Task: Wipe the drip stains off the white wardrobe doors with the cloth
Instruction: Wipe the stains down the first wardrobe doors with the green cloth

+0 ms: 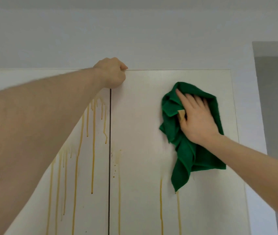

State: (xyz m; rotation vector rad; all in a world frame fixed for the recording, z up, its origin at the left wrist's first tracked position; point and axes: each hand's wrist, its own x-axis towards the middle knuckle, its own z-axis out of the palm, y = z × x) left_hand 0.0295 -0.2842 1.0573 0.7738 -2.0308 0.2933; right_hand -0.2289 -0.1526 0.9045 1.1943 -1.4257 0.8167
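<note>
Our right hand [196,119] presses the green cloth [194,150] flat, fingers spread, mid-right of frame; our left hand [112,72] grips the door [143,116] top.

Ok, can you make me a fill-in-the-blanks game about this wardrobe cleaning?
1. The right hand presses a ____ cloth flat on the right door.
2. The left hand grips the wardrobe's ____ edge.
3. Most yellow drip stains run down the ____ door.

Missing words: green; top; left
</note>
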